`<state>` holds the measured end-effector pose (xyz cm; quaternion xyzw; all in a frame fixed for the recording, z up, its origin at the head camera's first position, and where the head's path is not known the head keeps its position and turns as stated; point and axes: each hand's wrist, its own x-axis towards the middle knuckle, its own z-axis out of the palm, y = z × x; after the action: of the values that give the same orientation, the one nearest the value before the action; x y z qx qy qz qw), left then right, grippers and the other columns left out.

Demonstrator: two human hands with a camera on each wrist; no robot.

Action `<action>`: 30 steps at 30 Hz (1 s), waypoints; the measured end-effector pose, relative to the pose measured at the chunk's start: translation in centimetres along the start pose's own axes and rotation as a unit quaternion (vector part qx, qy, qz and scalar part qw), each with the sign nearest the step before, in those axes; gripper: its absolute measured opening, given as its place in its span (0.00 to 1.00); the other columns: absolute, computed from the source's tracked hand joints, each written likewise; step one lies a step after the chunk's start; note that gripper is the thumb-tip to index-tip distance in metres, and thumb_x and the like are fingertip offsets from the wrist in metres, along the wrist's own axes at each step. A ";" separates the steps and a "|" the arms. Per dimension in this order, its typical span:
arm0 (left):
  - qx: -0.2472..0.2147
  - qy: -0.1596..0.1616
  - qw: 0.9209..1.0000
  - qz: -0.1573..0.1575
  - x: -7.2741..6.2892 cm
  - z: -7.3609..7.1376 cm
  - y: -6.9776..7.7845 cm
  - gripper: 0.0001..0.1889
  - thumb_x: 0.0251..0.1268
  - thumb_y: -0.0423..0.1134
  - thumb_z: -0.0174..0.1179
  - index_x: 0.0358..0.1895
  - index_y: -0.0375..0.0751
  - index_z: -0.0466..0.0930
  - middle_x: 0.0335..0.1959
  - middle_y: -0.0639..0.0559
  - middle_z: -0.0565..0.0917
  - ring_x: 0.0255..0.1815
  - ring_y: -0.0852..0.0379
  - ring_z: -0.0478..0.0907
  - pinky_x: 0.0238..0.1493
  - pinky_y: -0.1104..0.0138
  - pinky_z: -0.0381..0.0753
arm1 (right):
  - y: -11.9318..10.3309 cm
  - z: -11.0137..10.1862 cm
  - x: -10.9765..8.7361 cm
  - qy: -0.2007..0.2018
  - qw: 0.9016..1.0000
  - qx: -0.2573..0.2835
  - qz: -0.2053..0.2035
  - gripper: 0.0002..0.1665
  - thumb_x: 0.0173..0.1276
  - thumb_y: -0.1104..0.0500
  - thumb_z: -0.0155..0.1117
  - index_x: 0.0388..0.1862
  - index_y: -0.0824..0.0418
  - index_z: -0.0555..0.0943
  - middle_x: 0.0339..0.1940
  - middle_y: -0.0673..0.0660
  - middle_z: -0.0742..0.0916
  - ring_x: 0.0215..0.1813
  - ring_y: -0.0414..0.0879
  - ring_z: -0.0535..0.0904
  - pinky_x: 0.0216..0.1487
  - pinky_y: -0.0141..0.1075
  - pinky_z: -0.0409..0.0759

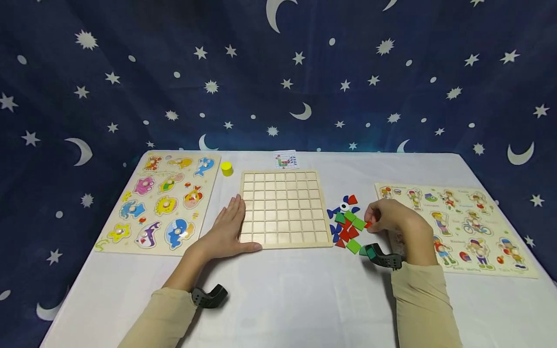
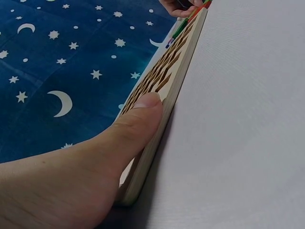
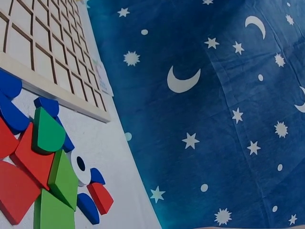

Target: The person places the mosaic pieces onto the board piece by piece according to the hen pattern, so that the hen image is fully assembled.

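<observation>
A wooden grid board lies in the middle of the table. My left hand rests along its left edge, fingers straight, thumb at the near corner; in the left wrist view the thumb presses on the frame. To the board's right is a loose pile of flat wooden pieces: green squares, red pieces, blue rounded pieces and a white disc with a dark centre. At the pile's right side my right hand pinches a small red piece between thumb and fingers.
A sea-animal peg puzzle lies at the left, and a sports-figure puzzle at the right, partly under the right forearm. Behind the grid board are a small pattern card and a yellow cylinder. A starry curtain hangs behind the table.
</observation>
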<state>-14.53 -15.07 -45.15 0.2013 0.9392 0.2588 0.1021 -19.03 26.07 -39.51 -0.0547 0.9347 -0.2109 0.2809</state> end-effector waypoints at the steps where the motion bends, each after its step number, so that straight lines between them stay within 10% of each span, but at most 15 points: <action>1: 0.001 0.001 1.000 0.001 -0.1 -0.1 0.0 0.65 0.46 0.68 0.65 0.74 0.28 0.36 0.77 0.36 0.33 0.79 0.43 0.30 0.77 0.48 0.37 | -0.1 0.1 -0.1 0.000 1.000 0.000 0.002 0.11 0.52 0.63 0.74 0.32 0.60 0.79 0.24 0.52 0.76 0.31 0.45 0.71 0.32 0.34 0.67; 15: 0.024 0.032 0.999 -0.025 -3.0 -0.4 -0.7 0.64 0.47 0.68 0.64 0.74 0.27 0.40 0.77 0.34 0.38 0.78 0.42 0.34 0.77 0.47 0.40 | -1.8 1.4 0.7 0.000 0.999 -0.023 -0.046 0.07 0.55 0.62 0.71 0.30 0.58 0.80 0.26 0.51 0.79 0.33 0.45 0.72 0.34 0.34 0.69; 30: 0.074 0.078 0.994 0.004 -1.5 1.6 0.1 0.57 0.54 0.70 0.56 0.73 0.29 0.46 0.77 0.36 0.45 0.78 0.46 0.41 0.78 0.55 0.44 | -0.6 0.2 0.2 -0.024 0.997 -0.043 -0.056 0.05 0.58 0.65 0.67 0.33 0.61 0.80 0.27 0.52 0.78 0.33 0.46 0.70 0.33 0.34 0.70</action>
<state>-12.68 -14.88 -46.31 0.1914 0.9600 0.2041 0.0126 -19.07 25.39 -39.47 -0.1241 0.9314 -0.1847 0.2879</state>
